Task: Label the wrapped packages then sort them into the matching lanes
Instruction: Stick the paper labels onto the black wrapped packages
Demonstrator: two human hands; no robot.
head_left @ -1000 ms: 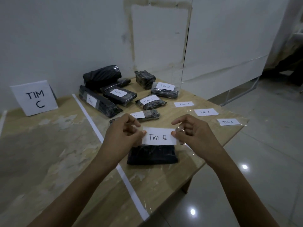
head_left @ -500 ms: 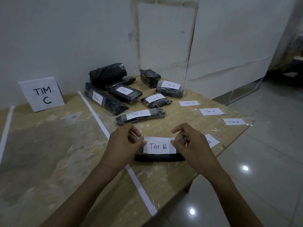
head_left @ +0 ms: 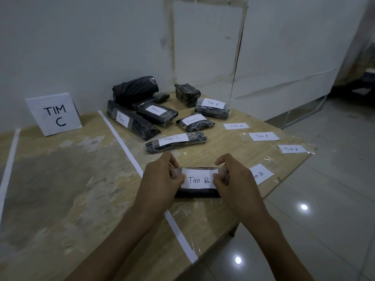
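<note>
**A:** ok so what are the hands actually doing here?

**B:** both are on the Tim B label [head_left: 199, 180]. The left hand [head_left: 162, 179] has its thumb and curled fingers pinching the label's left end, and the right hand [head_left: 236, 186] does the same on the right end. Thumb and fingers are closed tight on it, and neither hand holds anything else. Clear tape sticks out past the paper under the fingers on both sides.

**A:** and the package?

**B:** the black wrapped package [head_left: 197, 194] lies flat on the wooden table [head_left: 81, 179], right underneath the fingers. Only its near edge peeks out below the label. Can't tell if the label is stuck down yet or just touching.

**A:** anything else nearby?

**B:** just past the fingertips there's a long package marked Tim C [head_left: 176, 141], with more black packages beyond it. A loose Tim B slip [head_left: 262, 174] sits right outside the right knuckles, partly hidden by them. Three Tim A slips [head_left: 263, 136] lie further out past the right fingers. A white tape line [head_left: 125, 142] passes beneath the left wrist. The TIM C sign [head_left: 54, 114] is well off to the left of the left hand, by the wall.
</note>
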